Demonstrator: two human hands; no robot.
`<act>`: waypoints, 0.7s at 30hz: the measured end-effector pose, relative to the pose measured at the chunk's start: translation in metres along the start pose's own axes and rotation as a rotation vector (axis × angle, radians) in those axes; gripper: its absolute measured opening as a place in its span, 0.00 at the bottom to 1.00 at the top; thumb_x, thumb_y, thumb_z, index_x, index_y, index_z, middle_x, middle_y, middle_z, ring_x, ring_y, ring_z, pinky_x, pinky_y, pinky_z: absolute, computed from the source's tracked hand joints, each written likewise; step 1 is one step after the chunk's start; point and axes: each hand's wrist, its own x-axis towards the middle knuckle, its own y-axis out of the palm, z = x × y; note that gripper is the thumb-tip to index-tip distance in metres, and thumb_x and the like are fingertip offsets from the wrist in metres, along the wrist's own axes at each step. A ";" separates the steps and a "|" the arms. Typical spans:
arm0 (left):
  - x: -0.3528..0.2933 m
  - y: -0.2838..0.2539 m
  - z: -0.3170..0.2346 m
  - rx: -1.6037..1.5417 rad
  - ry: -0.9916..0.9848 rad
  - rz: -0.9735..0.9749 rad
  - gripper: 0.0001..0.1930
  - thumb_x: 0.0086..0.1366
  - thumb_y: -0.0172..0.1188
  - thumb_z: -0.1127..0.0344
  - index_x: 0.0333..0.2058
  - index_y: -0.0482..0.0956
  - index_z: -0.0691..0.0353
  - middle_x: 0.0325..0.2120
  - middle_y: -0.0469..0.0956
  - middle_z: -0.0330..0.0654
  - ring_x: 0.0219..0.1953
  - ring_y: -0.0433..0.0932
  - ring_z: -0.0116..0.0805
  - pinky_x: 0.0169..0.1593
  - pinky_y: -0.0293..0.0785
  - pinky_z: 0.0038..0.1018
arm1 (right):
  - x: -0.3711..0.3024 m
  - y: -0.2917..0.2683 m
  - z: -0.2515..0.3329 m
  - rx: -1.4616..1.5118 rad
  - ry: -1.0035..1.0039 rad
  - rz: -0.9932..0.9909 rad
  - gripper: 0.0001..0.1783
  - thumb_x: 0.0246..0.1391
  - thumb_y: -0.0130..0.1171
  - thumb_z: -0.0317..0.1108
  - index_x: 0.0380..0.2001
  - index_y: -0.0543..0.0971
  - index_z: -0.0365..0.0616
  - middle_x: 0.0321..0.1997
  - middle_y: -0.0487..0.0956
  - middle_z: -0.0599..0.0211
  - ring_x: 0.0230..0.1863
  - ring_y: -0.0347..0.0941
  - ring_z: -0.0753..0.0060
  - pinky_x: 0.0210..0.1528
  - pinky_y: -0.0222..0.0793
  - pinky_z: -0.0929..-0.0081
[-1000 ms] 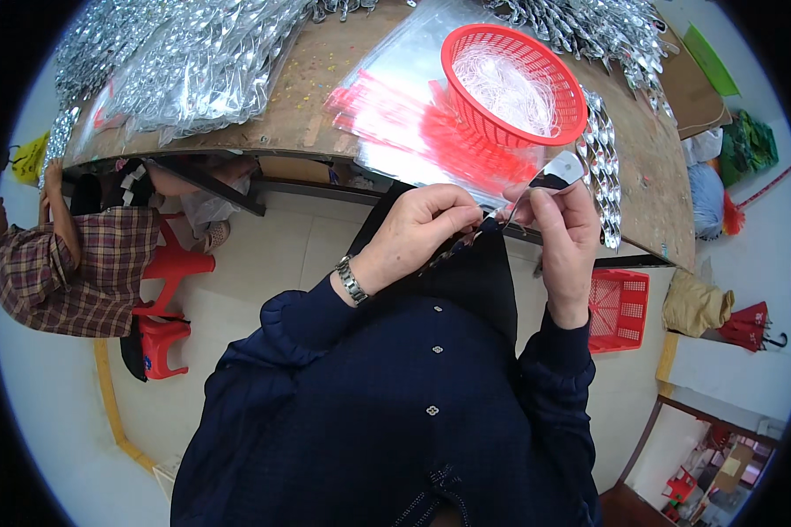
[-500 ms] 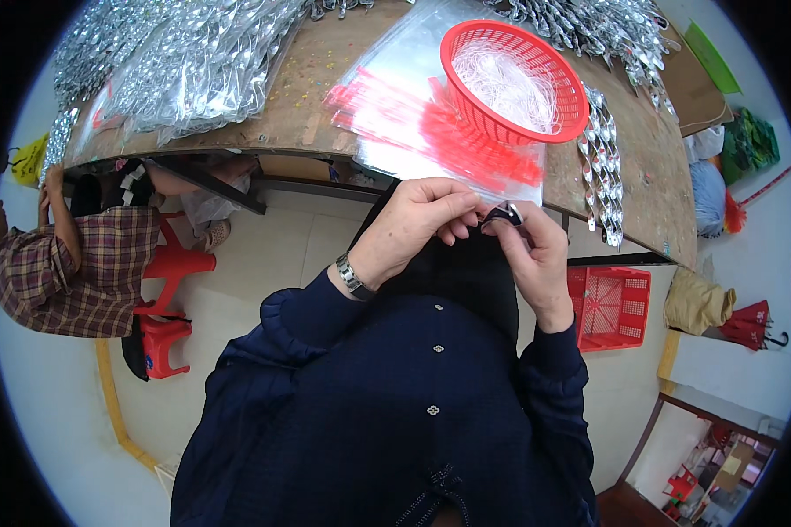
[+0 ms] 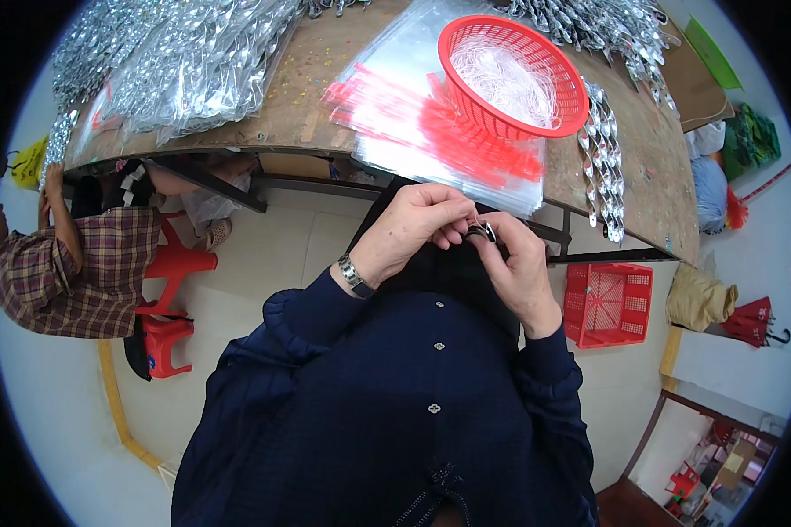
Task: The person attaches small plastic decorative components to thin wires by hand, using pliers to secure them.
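Observation:
My left hand point(image 3: 411, 221) has its thumb and forefinger pinched together. Whatever lies between those fingertips is too small to make out. Close against them, my right hand point(image 3: 520, 265) grips a small shiny silver-and-dark curved piece point(image 3: 482, 232), partly covered by my fingers. Both hands are in front of my body, just off the table's near edge. Beyond them, clear plastic bags point(image 3: 404, 156) with red strips lie in a stack on the table. A red plastic basket point(image 3: 466, 98) of fine white string point(image 3: 505, 77) rests on that stack.
Silver twisted strands point(image 3: 599, 167) lie on the wooden table point(image 3: 321, 97) at right, with more at the back. Bagged silver pieces point(image 3: 206, 75) cover its left. A red crate point(image 3: 608, 306) is on the floor. At left, a person in a plaid shirt point(image 3: 105, 263) sits near red stools point(image 3: 177, 268).
My right hand has shifted left and slightly down, bringing the small silver-and-dark piece closer to my left fingertips. My left hand has barely moved and is still pinched.

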 end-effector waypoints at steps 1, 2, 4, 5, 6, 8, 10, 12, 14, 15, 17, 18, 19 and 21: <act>0.000 0.000 0.000 -0.004 -0.001 -0.002 0.08 0.65 0.55 0.65 0.35 0.79 0.63 0.24 0.77 0.35 0.24 0.75 0.19 0.28 0.70 0.14 | 0.000 0.000 0.001 0.000 0.001 0.000 0.08 0.48 0.58 0.22 0.34 0.75 0.36 0.31 0.77 0.57 0.32 0.75 0.58 0.35 0.70 0.72; -0.001 0.000 0.000 -0.004 -0.002 -0.001 0.08 0.65 0.55 0.65 0.35 0.79 0.63 0.24 0.77 0.35 0.24 0.75 0.19 0.28 0.70 0.14 | 0.000 -0.002 0.004 0.008 0.005 0.019 0.08 0.50 0.58 0.25 0.35 0.75 0.36 0.31 0.77 0.59 0.31 0.73 0.67 0.35 0.69 0.75; -0.001 0.000 -0.001 0.000 -0.003 0.012 0.08 0.65 0.55 0.65 0.35 0.79 0.63 0.25 0.78 0.35 0.24 0.75 0.19 0.29 0.70 0.14 | 0.000 -0.005 0.010 0.016 0.011 0.038 0.09 0.52 0.58 0.28 0.36 0.75 0.35 0.30 0.77 0.61 0.30 0.72 0.75 0.35 0.68 0.78; -0.002 0.001 -0.001 -0.001 -0.003 0.012 0.08 0.65 0.55 0.65 0.35 0.79 0.63 0.25 0.78 0.35 0.24 0.75 0.19 0.29 0.70 0.14 | -0.001 -0.008 0.014 0.009 0.047 0.045 0.11 0.53 0.58 0.31 0.36 0.75 0.35 0.29 0.77 0.62 0.30 0.72 0.76 0.35 0.67 0.79; -0.002 0.002 -0.001 0.017 0.006 0.013 0.08 0.65 0.55 0.65 0.35 0.79 0.63 0.26 0.78 0.35 0.25 0.75 0.19 0.29 0.70 0.14 | -0.001 -0.010 0.017 0.002 0.083 0.053 0.12 0.53 0.58 0.33 0.36 0.75 0.34 0.29 0.77 0.62 0.30 0.72 0.76 0.35 0.67 0.79; -0.002 0.003 0.000 0.035 0.015 0.014 0.09 0.65 0.55 0.65 0.35 0.79 0.63 0.26 0.78 0.35 0.25 0.75 0.19 0.29 0.70 0.14 | 0.001 -0.008 0.021 0.010 0.108 0.020 0.11 0.52 0.59 0.33 0.34 0.75 0.35 0.27 0.76 0.61 0.28 0.73 0.72 0.33 0.68 0.77; -0.002 0.003 0.000 0.111 0.056 0.017 0.09 0.65 0.55 0.64 0.36 0.79 0.63 0.27 0.78 0.35 0.26 0.74 0.19 0.30 0.70 0.15 | 0.001 -0.007 0.022 0.018 0.131 -0.013 0.10 0.51 0.60 0.33 0.32 0.75 0.36 0.25 0.75 0.59 0.26 0.74 0.68 0.31 0.69 0.74; 0.000 0.003 0.001 0.129 0.073 0.020 0.09 0.65 0.55 0.64 0.35 0.79 0.63 0.27 0.78 0.35 0.26 0.74 0.19 0.30 0.70 0.15 | 0.001 -0.007 0.019 0.008 0.145 -0.019 0.10 0.56 0.55 0.33 0.34 0.76 0.34 0.27 0.77 0.64 0.28 0.74 0.79 0.33 0.68 0.81; 0.000 0.004 0.001 0.148 0.090 0.023 0.09 0.65 0.55 0.64 0.35 0.79 0.63 0.26 0.78 0.34 0.27 0.74 0.19 0.31 0.70 0.15 | 0.000 -0.004 0.017 -0.004 0.161 -0.055 0.09 0.56 0.54 0.30 0.34 0.75 0.34 0.27 0.78 0.64 0.28 0.74 0.79 0.32 0.68 0.82; -0.001 0.004 0.001 0.176 0.093 0.018 0.09 0.65 0.55 0.64 0.35 0.79 0.63 0.26 0.78 0.34 0.27 0.74 0.19 0.31 0.70 0.15 | 0.000 -0.003 0.017 -0.014 0.176 -0.092 0.07 0.56 0.53 0.28 0.34 0.75 0.34 0.27 0.78 0.64 0.28 0.75 0.80 0.31 0.69 0.82; -0.002 0.005 0.000 0.205 0.097 0.013 0.10 0.65 0.54 0.63 0.35 0.79 0.63 0.26 0.77 0.34 0.27 0.74 0.19 0.31 0.70 0.16 | 0.000 -0.002 0.015 -0.011 0.175 -0.103 0.06 0.56 0.52 0.26 0.34 0.75 0.34 0.27 0.78 0.65 0.28 0.75 0.80 0.30 0.69 0.83; -0.003 0.006 -0.002 0.236 0.109 0.030 0.10 0.65 0.54 0.63 0.35 0.79 0.63 0.26 0.77 0.34 0.27 0.74 0.19 0.32 0.70 0.16 | 0.000 -0.002 0.015 -0.008 0.173 -0.114 0.05 0.56 0.52 0.25 0.34 0.75 0.34 0.27 0.78 0.65 0.28 0.76 0.80 0.30 0.70 0.83; -0.003 0.007 -0.002 0.267 0.121 0.047 0.10 0.66 0.54 0.63 0.34 0.79 0.63 0.26 0.77 0.34 0.27 0.73 0.19 0.32 0.70 0.16 | 0.000 -0.002 0.015 -0.007 0.171 -0.114 0.05 0.56 0.52 0.25 0.34 0.75 0.34 0.27 0.78 0.65 0.28 0.76 0.80 0.30 0.70 0.83; -0.001 0.008 -0.002 0.267 0.123 0.048 0.10 0.66 0.54 0.63 0.34 0.79 0.63 0.26 0.77 0.34 0.27 0.73 0.19 0.32 0.70 0.16 | 0.002 -0.002 0.015 -0.005 0.154 -0.157 0.04 0.55 0.52 0.24 0.34 0.74 0.35 0.26 0.78 0.66 0.28 0.76 0.80 0.30 0.70 0.82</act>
